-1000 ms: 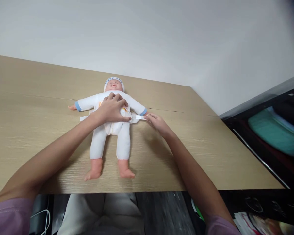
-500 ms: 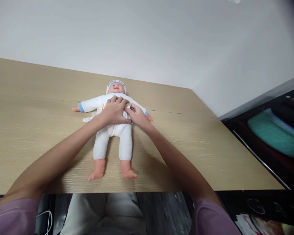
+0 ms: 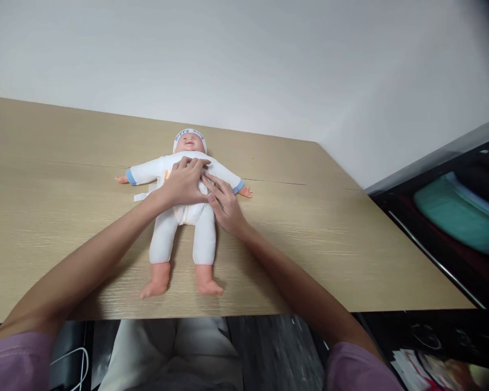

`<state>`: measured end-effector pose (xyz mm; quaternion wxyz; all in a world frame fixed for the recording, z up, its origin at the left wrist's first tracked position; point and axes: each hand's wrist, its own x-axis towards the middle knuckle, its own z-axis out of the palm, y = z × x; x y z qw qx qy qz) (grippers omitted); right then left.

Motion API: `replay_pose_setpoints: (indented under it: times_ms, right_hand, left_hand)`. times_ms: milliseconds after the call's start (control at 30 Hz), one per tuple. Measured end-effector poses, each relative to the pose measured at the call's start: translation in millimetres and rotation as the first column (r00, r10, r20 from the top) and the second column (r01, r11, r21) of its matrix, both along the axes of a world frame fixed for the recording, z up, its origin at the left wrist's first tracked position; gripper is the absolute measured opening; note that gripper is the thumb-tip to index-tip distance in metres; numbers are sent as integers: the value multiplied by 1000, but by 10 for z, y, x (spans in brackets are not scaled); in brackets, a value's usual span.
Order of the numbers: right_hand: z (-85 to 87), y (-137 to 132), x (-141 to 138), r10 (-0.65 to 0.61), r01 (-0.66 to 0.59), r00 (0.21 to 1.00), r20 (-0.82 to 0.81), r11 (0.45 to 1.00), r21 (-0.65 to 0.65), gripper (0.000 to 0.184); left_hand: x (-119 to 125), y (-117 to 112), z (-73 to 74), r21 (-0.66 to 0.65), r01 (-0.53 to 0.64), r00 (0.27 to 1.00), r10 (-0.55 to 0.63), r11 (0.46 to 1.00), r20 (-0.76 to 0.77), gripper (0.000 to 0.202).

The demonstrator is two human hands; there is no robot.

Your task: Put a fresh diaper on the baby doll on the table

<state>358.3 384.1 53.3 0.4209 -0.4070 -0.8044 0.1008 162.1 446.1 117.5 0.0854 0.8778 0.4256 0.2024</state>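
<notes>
A baby doll [image 3: 205,239] in a white suit with blue cuffs lies on its back, feet toward me, arms spread. Around its hips is a white diaper [image 3: 185,215]; much of its front is hidden beneath my hands. One white diaper tab [image 3: 140,196] sticks out at the left, lying loose on the table. My left hand [image 3: 186,183] rests over the doll's belly, fingers spread and thumb pointing right. Against the right side of the diaper, my right hand [image 3: 225,205] lies with its fingers stretched out, close to the left thumb.
The doll lies on a light wooden table [image 3: 309,244] with a thin seam across it. A white wall [image 3: 244,65] rises behind. At the right stands a dark shelf with a green item [image 3: 458,214]; papers [image 3: 415,372] sit lower down.
My right hand has gone from a pinch at the diaper's right side to outstretched fingers lying on it. My left hand stays on the belly. The view has shifted slightly.
</notes>
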Motion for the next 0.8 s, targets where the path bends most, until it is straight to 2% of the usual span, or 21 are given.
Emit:
replay_pose_setpoints:
  times_ms: [133, 200, 267, 300, 367, 433, 500, 567, 667, 733, 800]
  right_hand:
    - [-38, 57, 31, 7, -7, 999, 31, 1000, 9, 56]
    - [-40, 70, 27, 20, -21, 999, 36, 999, 27, 56]
    - [-36, 69, 13, 20, -22, 998, 56, 999, 30, 56]
    - [-31, 65, 7, 17, -19, 998, 68, 999, 29, 55]
    - [-16, 48, -1, 18, -21, 996, 83, 999, 32, 56]
    - [14, 19, 1, 22, -26, 996, 86, 999, 38, 56]
    - [68, -20, 3, 16, -19, 996, 83, 999, 39, 55]
    - [153, -52, -13, -7, 4, 998, 64, 999, 48, 54]
    - [337, -40, -107, -52, 51, 998, 19, 996, 72, 49]
    - [476, 23, -224, -44, 43, 999, 17, 997, 59, 39]
    - [602, 120, -373, -1, 0, 999, 40, 1000, 27, 32]
  left_hand:
    - [-18, 25, 10, -30, 23, 999, -22, 999, 29, 96]
    - [-64, 34, 50, -56, 90, 994, -86, 994, 69, 100]
    - [-168, 37, 100, -83, 188, 968, -170, 979, 183, 97]
    - [-247, 36, 116, -94, 224, 943, -191, 970, 271, 89]
    - [-460, 32, 105, -106, 213, 884, -146, 971, 445, 66]
    - [-731, 19, 19, -123, 72, 854, 2, 990, 520, 52]
    - [-1026, -16, -127, -177, -114, 863, 186, 978, 469, 49]
    - [-1292, -81, -287, -227, -246, 881, 315, 942, 353, 47]
    - [-1550, -197, -453, -176, -315, 924, 343, 933, 170, 38]
    - [-1613, -235, -490, -129, -342, 932, 354, 931, 78, 35]
    - [-1621, -217, -476, -172, -371, 926, 379, 912, 9, 35]
